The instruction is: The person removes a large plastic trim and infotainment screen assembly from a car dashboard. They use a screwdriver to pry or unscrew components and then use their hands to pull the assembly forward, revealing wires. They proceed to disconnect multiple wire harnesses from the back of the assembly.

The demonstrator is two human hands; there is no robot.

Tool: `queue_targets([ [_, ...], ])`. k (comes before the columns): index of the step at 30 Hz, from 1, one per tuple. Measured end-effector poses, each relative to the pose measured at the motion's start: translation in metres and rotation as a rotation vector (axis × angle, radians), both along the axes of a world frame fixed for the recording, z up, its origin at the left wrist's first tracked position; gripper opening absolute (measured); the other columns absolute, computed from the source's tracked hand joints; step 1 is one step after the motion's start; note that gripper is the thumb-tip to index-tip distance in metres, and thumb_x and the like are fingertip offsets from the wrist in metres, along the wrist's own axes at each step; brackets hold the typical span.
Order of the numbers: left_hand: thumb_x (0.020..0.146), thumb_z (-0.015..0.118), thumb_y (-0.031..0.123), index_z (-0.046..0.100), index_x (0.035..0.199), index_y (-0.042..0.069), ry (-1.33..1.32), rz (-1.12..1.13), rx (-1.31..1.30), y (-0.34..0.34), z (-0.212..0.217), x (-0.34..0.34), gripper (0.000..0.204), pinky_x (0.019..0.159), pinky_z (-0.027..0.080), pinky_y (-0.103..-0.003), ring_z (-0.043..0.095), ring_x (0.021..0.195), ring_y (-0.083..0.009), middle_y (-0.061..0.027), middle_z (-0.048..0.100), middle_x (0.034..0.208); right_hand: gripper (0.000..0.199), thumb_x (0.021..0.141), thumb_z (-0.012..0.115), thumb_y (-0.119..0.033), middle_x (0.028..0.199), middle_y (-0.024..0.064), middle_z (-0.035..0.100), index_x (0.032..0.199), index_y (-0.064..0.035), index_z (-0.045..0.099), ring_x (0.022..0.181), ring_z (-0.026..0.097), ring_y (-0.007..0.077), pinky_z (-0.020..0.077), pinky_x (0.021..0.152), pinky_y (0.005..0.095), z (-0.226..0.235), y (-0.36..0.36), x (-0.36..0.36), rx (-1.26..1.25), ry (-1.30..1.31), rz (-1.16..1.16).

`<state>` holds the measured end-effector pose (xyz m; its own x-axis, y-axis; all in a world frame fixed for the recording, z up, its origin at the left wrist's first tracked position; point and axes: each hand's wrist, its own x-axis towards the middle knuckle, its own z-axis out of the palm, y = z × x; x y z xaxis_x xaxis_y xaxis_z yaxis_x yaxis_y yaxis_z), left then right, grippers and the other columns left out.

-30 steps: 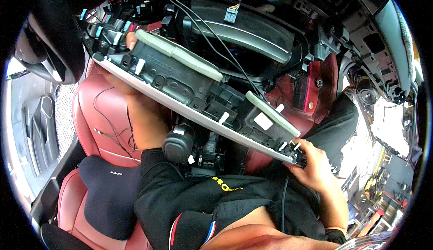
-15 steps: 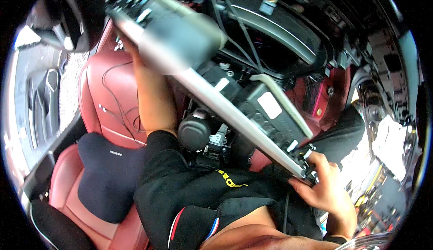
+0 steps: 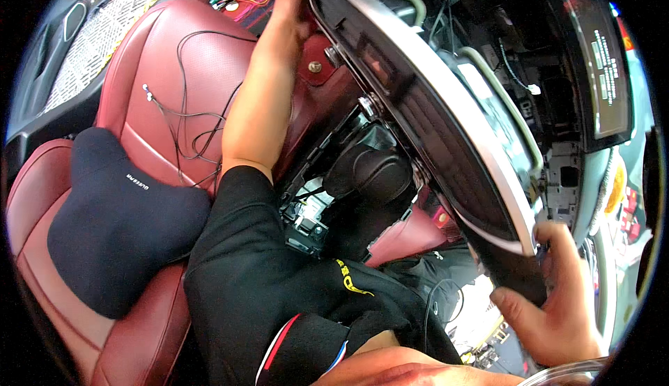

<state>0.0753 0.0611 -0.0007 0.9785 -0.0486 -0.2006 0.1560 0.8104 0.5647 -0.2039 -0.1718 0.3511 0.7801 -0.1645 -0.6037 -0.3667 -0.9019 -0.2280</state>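
The right hand [image 3: 550,302] gripped the lower end of 1 long dashboard trim panel [image 3: 446,121], thumb under its dark edge and fingers curled over the silver rim, while the left hand [image 3: 289,10] reached up to the panel's far upper end, where the fingers were partly hidden, so its hold could not be told for certain, though it pressed against the panel there. The panel, black-faced with a silver border, ran slantwise from the top centre down to the lower right, held above the centre console between the 2 hands. Counted about them: 1 red leather seat [image 3: 167,72] at the left, 1 black cushion [image 3: 118,226] lying on it, 1 thin dark wire [image 3: 188,118] looping over the seat back with 2 small white ends, 1 black gear knob [image 3: 369,173] beneath the panel, and 1 display screen [image 3: 599,58] at the upper right. The person wore 1 black sleeve [image 3: 244,274] on the left arm. Compared with 0.5 s earlier, the panel stood steeper and nearer the right of the view, showing its dark face rather than its cluttered back; the left arm stretched higher toward the top edge; the right hand sat lower right, at the panel's end as before; the seat and cushion filled more of the left side.
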Motion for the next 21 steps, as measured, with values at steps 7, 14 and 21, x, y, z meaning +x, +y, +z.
queue_targets([
  [7,0.102,0.042,0.044,0.062,0.130,0.005,0.013,0.050,-0.184,-0.002,-0.058,0.042,0.052,0.106,0.047,-0.054,0.064,0.117,-0.0356,-0.0159,0.068,0.128,0.065,0.075,0.074,0.003,0.104,0.0109,0.064,0.133,-0.0013,0.045,0.093,0.062,0.0141,0.0503,0.084,0.0295,0.035,0.082,0.034,-0.321,0.032,0.242],
  [14,0.104,0.037,0.057,0.055,0.138,0.005,-0.013,0.048,-0.389,0.016,-0.027,0.027,0.065,0.098,0.052,-0.062,0.065,0.113,-0.0430,-0.0228,0.067,0.125,0.051,0.083,0.070,0.000,0.101,0.0128,0.065,0.128,-0.0006,0.046,0.093,0.067,0.0173,0.0541,0.086,0.0319,0.022,0.129,0.039,-0.249,-0.008,0.189],
  [21,0.108,0.040,0.046,0.063,0.139,0.008,-0.021,0.543,-0.010,0.035,-0.065,0.061,0.054,0.095,0.050,-0.040,0.065,0.108,-0.0291,-0.0171,0.065,0.129,0.047,0.087,0.073,-0.017,0.096,0.0144,0.068,0.125,0.0044,0.055,0.081,0.070,0.0194,0.0559,0.076,0.0326,-0.011,0.196,0.060,-0.567,-0.052,0.368],
])
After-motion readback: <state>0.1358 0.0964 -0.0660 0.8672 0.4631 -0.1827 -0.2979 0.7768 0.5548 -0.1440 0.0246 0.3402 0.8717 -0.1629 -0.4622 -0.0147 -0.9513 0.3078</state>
